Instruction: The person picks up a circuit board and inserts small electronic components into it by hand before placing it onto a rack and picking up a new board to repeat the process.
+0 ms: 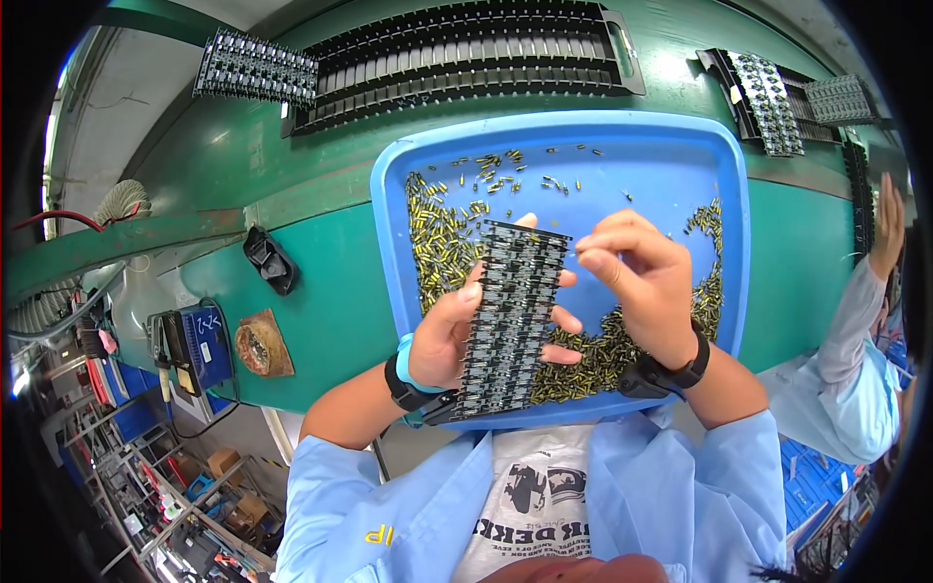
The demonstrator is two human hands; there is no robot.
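The left hand [442,340] grasps a circuit-board panel [515,311], its thumb along the near side and its fingers passing beneath, their tips showing beyond the opposite edge. The panel lies across that grip, tilted, above the blue tub [382,194]. The right hand [646,277] is curled just beside the panel's upper right corner, thumb and forefinger drawn close together; whether they pinch a small part, or quite meet, cannot be told.

The hold is by one hand only, so a push from the right fingertips at that far corner could twist the panel or make it slip down into the tub. The small yellow-and-black cylinders [437,233] heaped below and to either side of the grip could then catch against it or scatter. A pinch this fine could also fumble something tiny, and a piece dropped among so many like ones would be hard to pick out. Fingertips hooked round the edge might press on the fittings there and bend them.

The panel is a long dark rectangle, its face crowded with silvery and black fittings in close lengthwise rows, with a plainer dark strip along the top end beyond the grip.
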